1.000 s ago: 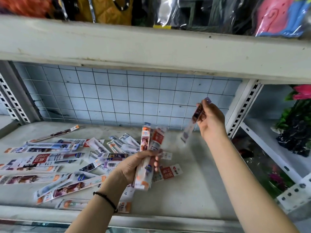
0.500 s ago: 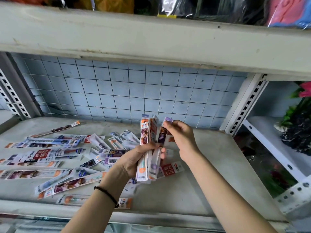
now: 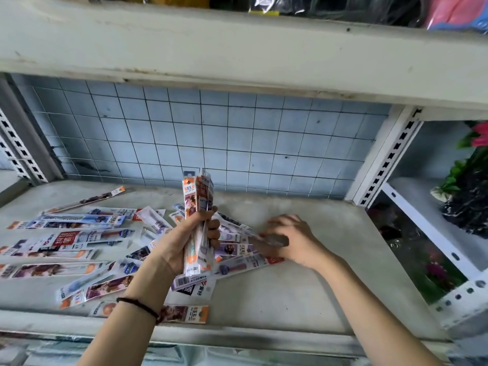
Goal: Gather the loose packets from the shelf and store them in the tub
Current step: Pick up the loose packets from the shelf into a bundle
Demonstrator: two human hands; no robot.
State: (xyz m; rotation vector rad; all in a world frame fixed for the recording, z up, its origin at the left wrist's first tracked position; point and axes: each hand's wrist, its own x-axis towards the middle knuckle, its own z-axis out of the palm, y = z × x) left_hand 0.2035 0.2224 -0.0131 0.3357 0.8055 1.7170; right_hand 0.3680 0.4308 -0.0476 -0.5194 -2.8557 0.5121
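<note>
left hand (image 3: pixel 182 241) grip clamps packet bundle (image 3: pixel 197 192) | right hand (image 3: pixel 290 239) beside bundle, grip unclear | packets (image 3: pixel 76 237) likely light, slick: pinch mid-length

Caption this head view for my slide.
Left hand grips a bundle of long printed plastic packets; right hand over loose packets on grey shelf.

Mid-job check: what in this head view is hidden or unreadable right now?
Tub: outside the head view's edges.
Right hand: motion-blurred on the loose packets; whether it grips one is unclear.
Bundle in the left hand: packets overlap, so the count is hidden.
Packets beneath the bundle: covered by it and the left hand.
Packet print: too small to read.
</note>
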